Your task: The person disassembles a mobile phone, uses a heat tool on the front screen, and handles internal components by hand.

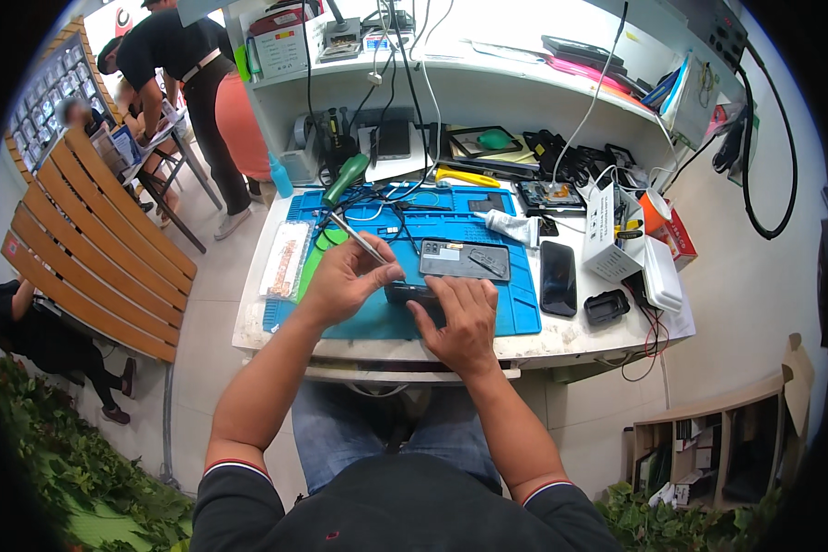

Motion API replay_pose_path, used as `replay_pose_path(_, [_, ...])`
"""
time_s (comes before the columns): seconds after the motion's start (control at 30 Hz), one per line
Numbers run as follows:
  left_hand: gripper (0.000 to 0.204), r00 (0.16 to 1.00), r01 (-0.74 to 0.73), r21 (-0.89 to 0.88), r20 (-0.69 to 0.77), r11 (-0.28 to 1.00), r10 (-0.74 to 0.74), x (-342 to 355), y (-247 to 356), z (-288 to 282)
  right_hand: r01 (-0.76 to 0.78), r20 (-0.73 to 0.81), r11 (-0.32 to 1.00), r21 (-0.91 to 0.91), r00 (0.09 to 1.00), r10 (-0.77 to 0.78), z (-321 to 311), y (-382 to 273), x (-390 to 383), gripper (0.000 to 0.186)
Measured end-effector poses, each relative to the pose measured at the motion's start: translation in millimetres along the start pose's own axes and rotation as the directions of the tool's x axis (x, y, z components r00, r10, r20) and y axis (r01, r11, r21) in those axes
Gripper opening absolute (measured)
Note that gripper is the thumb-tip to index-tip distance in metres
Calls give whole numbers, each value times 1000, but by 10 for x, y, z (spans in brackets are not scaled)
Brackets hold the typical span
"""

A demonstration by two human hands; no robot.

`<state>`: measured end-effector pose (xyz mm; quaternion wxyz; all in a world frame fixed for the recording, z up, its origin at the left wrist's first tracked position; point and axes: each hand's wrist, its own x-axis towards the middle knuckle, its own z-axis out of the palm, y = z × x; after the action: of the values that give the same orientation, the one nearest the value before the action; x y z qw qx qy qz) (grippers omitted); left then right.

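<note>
My left hand (348,287) grips a slim silver tool (351,228), perhaps tweezers, slanting up to the left. My right hand (458,322) holds a dark phone-like part (403,293) on the blue mat (363,322), its far side partly hidden by my fingers. Just beyond lies a grey phone back cover (465,259) with small dark pieces in it. A green flat piece (315,267) and a clear strip pack (283,258) lie left of my left hand. A black phone (557,279) is to the right of the mat.
A white tube (511,226), yellow-handled tool (466,178), green handled tool (345,179), cables, boxes (614,235) and an open black case (606,306) crowd the desk. A shelf (469,72) overhangs it. Several people (193,74) are at the left beside a slatted wooden bench (110,248).
</note>
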<state>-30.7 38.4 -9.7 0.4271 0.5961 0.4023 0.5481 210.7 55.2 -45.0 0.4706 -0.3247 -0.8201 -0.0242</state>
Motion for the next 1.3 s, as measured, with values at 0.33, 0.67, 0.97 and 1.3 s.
replay_pose_path(0.33, [17, 998, -25, 20, -50, 999, 26, -18, -53, 83, -1, 8, 1000, -2, 1000, 1, 1, -10, -2, 46])
replay_pose_path(0.67, [39, 956, 228, 836, -96, 499, -276, 297, 107, -301, 3, -11, 999, 39, 1000, -3, -13, -10, 13, 31])
replay_pose_path(0.97, [43, 936, 237, 971, -222, 25, -274, 1142, -67, -634, 33, -30, 999, 11, 999, -33, -5, -6, 31, 30])
replay_pose_path(1.3, [21, 984, 72, 558, -177, 826, 33, -183, 240, -17, 6, -30, 1000, 25, 1000, -6, 23, -1, -4, 30])
